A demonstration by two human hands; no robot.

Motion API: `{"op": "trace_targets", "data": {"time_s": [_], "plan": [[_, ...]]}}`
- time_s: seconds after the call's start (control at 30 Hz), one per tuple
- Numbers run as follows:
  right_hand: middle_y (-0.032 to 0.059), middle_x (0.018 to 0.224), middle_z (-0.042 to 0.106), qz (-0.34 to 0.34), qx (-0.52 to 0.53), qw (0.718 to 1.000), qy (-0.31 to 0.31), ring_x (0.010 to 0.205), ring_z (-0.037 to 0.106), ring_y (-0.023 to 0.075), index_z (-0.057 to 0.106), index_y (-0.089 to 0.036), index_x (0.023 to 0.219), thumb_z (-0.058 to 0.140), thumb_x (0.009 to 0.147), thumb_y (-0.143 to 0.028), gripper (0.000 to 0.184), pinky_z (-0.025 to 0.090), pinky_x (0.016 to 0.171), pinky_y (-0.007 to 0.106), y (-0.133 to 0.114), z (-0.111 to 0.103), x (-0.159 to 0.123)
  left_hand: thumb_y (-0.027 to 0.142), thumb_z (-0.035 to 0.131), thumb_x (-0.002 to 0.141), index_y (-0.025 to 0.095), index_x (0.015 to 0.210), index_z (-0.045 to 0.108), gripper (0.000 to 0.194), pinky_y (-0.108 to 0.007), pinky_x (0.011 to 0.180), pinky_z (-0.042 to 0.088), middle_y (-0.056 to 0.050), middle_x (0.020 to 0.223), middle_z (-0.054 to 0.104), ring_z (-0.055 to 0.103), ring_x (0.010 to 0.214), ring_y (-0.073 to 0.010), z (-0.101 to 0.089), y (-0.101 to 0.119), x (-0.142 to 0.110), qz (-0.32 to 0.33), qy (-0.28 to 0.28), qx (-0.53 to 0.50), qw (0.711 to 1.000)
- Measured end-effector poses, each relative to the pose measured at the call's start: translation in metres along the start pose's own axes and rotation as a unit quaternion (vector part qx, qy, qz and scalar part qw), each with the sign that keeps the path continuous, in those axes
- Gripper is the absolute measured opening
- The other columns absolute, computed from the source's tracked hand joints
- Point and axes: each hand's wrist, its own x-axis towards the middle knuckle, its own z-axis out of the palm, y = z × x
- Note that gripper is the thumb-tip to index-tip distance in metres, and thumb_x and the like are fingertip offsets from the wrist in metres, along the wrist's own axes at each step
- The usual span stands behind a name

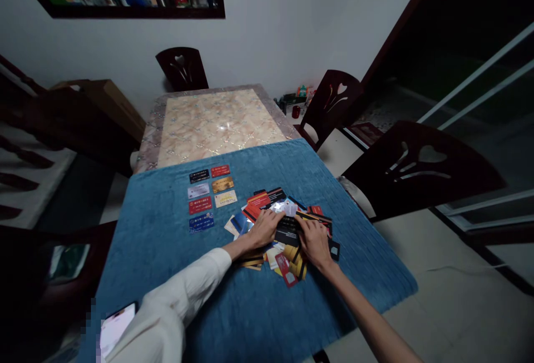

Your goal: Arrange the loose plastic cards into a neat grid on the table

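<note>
Just below frame center I've got a loose card pile (292, 254), left hand (267, 228) and right hand (315, 240) both on it, fingers half curled at either side of a black card (287, 236); gripping or only touching, I can't make out. Center-left, seven laid-out cards (201, 205) in two columns. All on blue cloth (154, 229) over the table (217, 123); phone (117, 327) lower left, dark chair (421, 171) right.
</note>
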Motion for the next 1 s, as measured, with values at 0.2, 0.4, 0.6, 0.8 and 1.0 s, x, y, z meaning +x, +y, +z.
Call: {"op": "trace_targets", "data": {"time_s": [0.2,0.4,0.6,0.8,1.0], "plan": [[0.0108,0.111,0.063,-0.006,-0.015,1.0,0.0,0.101,0.048,0.0263,0.047,-0.022,0.14,0.049,0.089,-0.019,0.051,0.034,0.086,0.039,-0.003,0.0,0.0,0.007,0.046,0.082,0.016,0.138,0.042,0.057,-0.042,0.092,0.039,-0.013,0.115,0.061,0.051,0.106,-0.0263,-0.001,0.001,0.0,-0.001,0.009,-0.006,1.0],[0.0126,0.113,0.061,-0.007,-0.011,1.0,0.011,0.104,0.047,0.0277,0.048,-0.018,0.138,0.046,0.09,-0.019,0.048,0.035,0.089,0.041,-0.007,-0.003,0.002,0.009,0.047,0.082,0.014,0.136,0.042,0.054,-0.041,0.096,0.036,-0.012,0.115,0.06,0.05,0.107,-0.0253,-0.007,0.003,-0.003,-0.006,0.012,-0.012,1.0],[0.0132,0.114,0.06,-0.027,-0.02,0.999,0.024,0.106,0.047,0.0284,0.046,-0.018,0.14,0.048,0.091,-0.021,0.05,0.035,0.091,0.042,-0.011,-0.003,0.01,0.014,0.049,0.081,0.017,0.139,0.038,0.059,-0.045,0.096,0.036,-0.013,0.117,0.057,0.048,0.109,-0.0276,-0.019,0.002,-0.01,-0.009,0.017,-0.019,1.0],[0.0136,0.112,0.061,-0.048,-0.014,0.998,0.028,0.104,0.048,0.028,0.044,-0.017,0.143,0.046,0.093,-0.025,0.05,0.034,0.089,0.041,-0.02,-0.001,0.023,0.012,0.047,0.079,0.015,0.141,0.034,0.064,-0.045,0.094,0.037,-0.015,0.117,0.056,0.048,0.108,-0.0287,-0.029,-0.008,-0.02,-0.007,0.021,-0.001,1.0],[0.0134,0.109,0.06,-0.067,-0.001,0.997,0.042,0.101,0.048,0.0291,0.046,-0.02,0.142,0.044,0.095,-0.028,0.048,0.035,0.088,0.043,-0.033,-0.005,0.033,0.013,0.048,0.082,0.015,0.139,0.036,0.058,-0.045,0.098,0.034,-0.014,0.122,0.055,0.049,0.111,-0.0287,-0.035,-0.02,-0.03,-0.016,0.041,0.005,0.999]]}}
